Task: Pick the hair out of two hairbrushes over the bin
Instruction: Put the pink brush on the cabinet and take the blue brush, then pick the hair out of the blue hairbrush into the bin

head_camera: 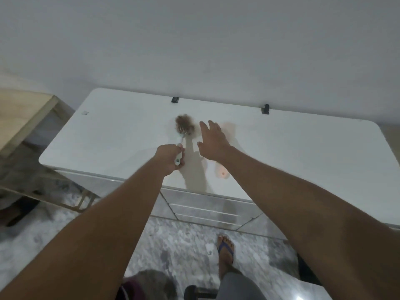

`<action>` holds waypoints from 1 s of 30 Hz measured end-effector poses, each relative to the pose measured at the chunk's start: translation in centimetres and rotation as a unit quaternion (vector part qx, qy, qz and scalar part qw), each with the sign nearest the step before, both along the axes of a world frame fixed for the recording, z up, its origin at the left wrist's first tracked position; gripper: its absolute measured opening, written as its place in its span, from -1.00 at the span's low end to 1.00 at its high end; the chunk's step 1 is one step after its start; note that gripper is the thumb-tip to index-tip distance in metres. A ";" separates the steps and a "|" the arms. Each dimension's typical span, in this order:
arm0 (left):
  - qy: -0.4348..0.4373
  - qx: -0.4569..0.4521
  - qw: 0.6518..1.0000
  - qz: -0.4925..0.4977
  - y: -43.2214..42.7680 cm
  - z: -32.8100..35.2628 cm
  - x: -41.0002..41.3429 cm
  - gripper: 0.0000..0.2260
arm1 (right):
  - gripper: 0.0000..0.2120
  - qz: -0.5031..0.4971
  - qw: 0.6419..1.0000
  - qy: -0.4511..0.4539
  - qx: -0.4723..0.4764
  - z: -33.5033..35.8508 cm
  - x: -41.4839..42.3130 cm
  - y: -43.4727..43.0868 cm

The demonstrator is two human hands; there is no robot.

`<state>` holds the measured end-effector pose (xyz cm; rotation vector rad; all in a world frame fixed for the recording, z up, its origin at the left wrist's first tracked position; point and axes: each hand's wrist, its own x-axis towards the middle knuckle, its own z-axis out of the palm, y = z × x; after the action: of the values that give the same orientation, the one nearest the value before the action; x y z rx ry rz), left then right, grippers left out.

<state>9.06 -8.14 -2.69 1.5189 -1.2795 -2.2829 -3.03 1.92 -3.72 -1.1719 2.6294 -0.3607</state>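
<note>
Far left, a pale wooden frame [23, 118] stands beside the white table [281, 152], speckled grey floor [184, 245] below. Table top is smooth, glossy, rounded corners, two small black clips [175, 99] at its back edge against the wall; looks like a hinged lid, can't confirm. Left hand [170, 158] has its grip closed around the pale plastic handle of a hairbrush [181, 135], head pointing away from the person and lifted or resting on the top, can't tell which; held by the handle end likely to leave the bristle side free for picking. Brush head is round-ish with light bristles, packed with a fuzzy brown clump of hair [186, 124], matted and soft-looking, should pull off in a wad. Just right of it, right hand [213, 137] hovers over the table, grip open, fingers spread, holding nothing, probably reaching for the hair or for something on the top. Faint pinkish shape under that hand, too blurred to name, so second brush not confirmed. No bin clearly in view. Foot in a blue sandal [226, 250] on the floor lower right.
</note>
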 end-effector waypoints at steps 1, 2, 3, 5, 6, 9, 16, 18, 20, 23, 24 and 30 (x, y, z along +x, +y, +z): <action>0.019 0.015 1.000 0.015 -0.6 0.1 1.1 -0.88 | -0.33 0.014 1.000 -0.003 -0.004 0.2 0.7 -0.7; 0.039 0.023 0.999 0.027 -1.4 0.2 2.7 -0.91 | -0.32 0.030 1.000 -0.006 -0.007 0.3 1.8 -1.7; 0.059 0.027 0.998 0.028 -1.9 0.3 4.0 -0.93 | -0.32 0.037 0.999 -0.006 -0.012 0.4 2.5 -2.4; 0.092 0.030 0.994 0.050 -3.1 0.5 7.3 -0.83 | -0.31 0.060 0.998 -0.006 -0.021 0.6 4.8 -4.3; 0.106 0.031 0.991 0.074 -3.8 0.6 9.3 -0.79 | -0.31 0.078 0.997 -0.009 -0.023 0.7 6.3 -5.4; 0.140 0.035 0.978 0.151 -5.7 0.9 15.9 -0.79 | -0.31 0.144 0.989 -0.022 -0.036 1.1 12.0 -9.0; 0.140 0.015 0.941 0.307 -5.4 -0.9 33.8 -0.73 | -0.30 0.308 0.949 -0.043 -0.049 -0.6 28.9 -14.6; 0.132 0.015 0.926 0.352 -3.9 -2.2 38.4 -0.70 | -0.31 0.344 0.936 -0.060 -0.045 -2.0 33.8 -14.9; 0.120 0.021 0.913 0.388 -1.9 -3.9 42.5 -0.68 | -0.33 0.383 0.920 -0.070 -0.039 -3.9 38.3 -14.6; 0.095 0.040 0.898 0.428 2.3 -7.0 48.0 -0.70 | -0.33 0.445 0.893 -0.074 -0.003 -7.5 44.6 -13.1; 0.091 0.047 0.892 0.440 3.7 -8.1 49.6 -0.71 | -0.32 0.466 0.882 -0.072 0.008 -8.7 46.4 -12.5; 0.097 0.076 0.852 0.508 10.7 -17.8 55.9 -0.71 | -0.30 0.547 0.831 -0.080 0.055 -17.7 54.3 -8.8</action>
<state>64.97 2.55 -20.45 1.4275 -0.1049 -1.7256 51.26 -6.93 -21.47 -2.1912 1.4233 -0.0516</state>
